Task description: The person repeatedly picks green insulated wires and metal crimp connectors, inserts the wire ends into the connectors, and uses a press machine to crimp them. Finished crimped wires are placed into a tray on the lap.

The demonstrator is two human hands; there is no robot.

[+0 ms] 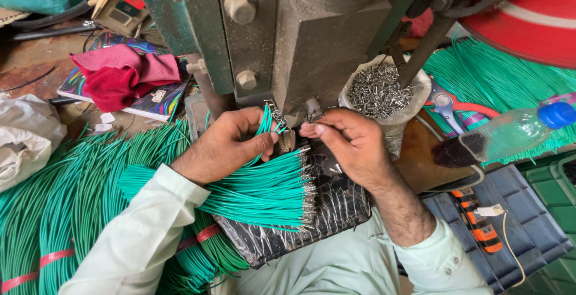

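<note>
Hands: two, left hand (225,145) and right hand (348,142)
Plastic bottle (516,130): one, right
Scissors (447,106): one pair, right
Container of metal terminals (378,91): one, far
Red cloth (123,73): one, far left

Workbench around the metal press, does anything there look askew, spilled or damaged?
A clear plastic bottle with a blue cap lies tipped on its side across the green wire bundles at right. Nothing appears spilled or broken.

Rusty brown workbench (24,61), dark green steel machine frame (198,31), blue plastic crate (528,229), daylight
</note>
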